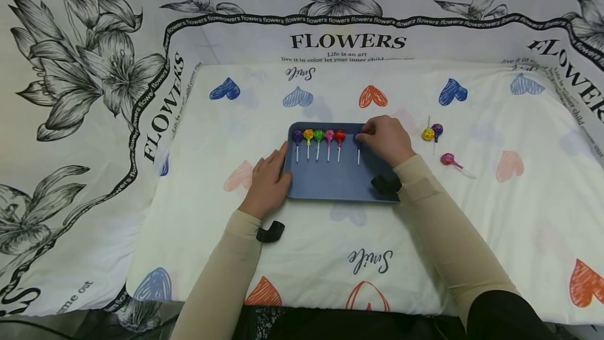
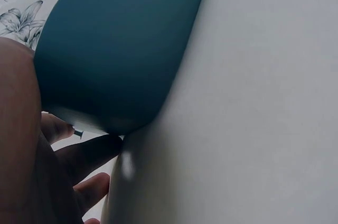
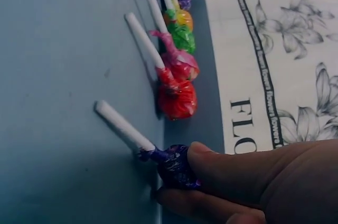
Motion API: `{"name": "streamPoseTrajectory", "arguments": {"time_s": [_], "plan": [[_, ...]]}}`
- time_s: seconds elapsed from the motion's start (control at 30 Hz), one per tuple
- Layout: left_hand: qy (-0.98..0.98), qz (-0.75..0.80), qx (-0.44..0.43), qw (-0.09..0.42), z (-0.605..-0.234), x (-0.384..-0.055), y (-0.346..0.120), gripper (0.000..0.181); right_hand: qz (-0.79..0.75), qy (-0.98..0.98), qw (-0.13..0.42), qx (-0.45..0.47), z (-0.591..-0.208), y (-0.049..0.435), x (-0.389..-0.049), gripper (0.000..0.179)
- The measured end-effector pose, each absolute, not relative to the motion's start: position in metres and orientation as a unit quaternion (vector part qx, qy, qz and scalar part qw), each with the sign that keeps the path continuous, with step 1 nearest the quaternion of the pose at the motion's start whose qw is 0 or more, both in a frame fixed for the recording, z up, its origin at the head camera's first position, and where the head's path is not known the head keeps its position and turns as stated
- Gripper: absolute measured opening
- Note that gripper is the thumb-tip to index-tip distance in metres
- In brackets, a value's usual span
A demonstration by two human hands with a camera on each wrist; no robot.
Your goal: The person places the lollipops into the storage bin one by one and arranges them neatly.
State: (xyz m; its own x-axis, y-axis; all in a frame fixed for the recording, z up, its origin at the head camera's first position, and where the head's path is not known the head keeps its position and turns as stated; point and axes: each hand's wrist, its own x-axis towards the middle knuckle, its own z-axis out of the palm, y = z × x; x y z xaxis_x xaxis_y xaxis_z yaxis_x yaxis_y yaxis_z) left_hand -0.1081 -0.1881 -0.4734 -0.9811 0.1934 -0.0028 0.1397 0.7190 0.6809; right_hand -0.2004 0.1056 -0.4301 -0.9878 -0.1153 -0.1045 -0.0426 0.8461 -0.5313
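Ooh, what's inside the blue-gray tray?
The tray holds a purple lollipop, yellow lollipop, green lollipop, pink lollipop and red lollipop in a row. The right hand pinches a dark lollipop there too. What's under that hand is covered, so I can't tell.

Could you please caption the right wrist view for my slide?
Right hand pinches purple lollipop beside red lollipop in a tray.

Best way in, from 6 o'clock! Bare cloth ran up between the two sleeves to the wide floor of the tray. At 9, blocked: the left hand lay against the edge. A row of lollipops walled off 10 to 12, then a slim gap, then the right hand with its purple lollipop barred 1 to 2! A black wrist piece overhung 4; loose lollipops dotted the ground outside, near 3.
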Motion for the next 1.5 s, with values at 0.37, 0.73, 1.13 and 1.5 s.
{"name": "streamPoseTrajectory", "arguments": {"time_s": [0.37,0.73,1.13,1.5], "plan": [[0.931,0.351,0.092,0.034,-0.471,-0.111,-0.188,0.067,-0.254,0.964,0.051,-0.054,-0.431,0.1,-0.203,0.025],[0.933,0.345,0.093,0.034,-0.469,-0.112,-0.188,0.067,-0.238,0.968,0.04,-0.077,-0.431,0.094,-0.203,0.025],[0.931,0.351,0.088,0.035,-0.469,-0.11,-0.189,0.067,-0.225,0.97,0.016,-0.091,-0.436,0.089,-0.204,0.024],[0.929,0.356,0.087,0.039,-0.474,-0.109,-0.188,0.067,-0.221,0.971,0.029,-0.087,-0.437,0.092,-0.199,0.025]]}}
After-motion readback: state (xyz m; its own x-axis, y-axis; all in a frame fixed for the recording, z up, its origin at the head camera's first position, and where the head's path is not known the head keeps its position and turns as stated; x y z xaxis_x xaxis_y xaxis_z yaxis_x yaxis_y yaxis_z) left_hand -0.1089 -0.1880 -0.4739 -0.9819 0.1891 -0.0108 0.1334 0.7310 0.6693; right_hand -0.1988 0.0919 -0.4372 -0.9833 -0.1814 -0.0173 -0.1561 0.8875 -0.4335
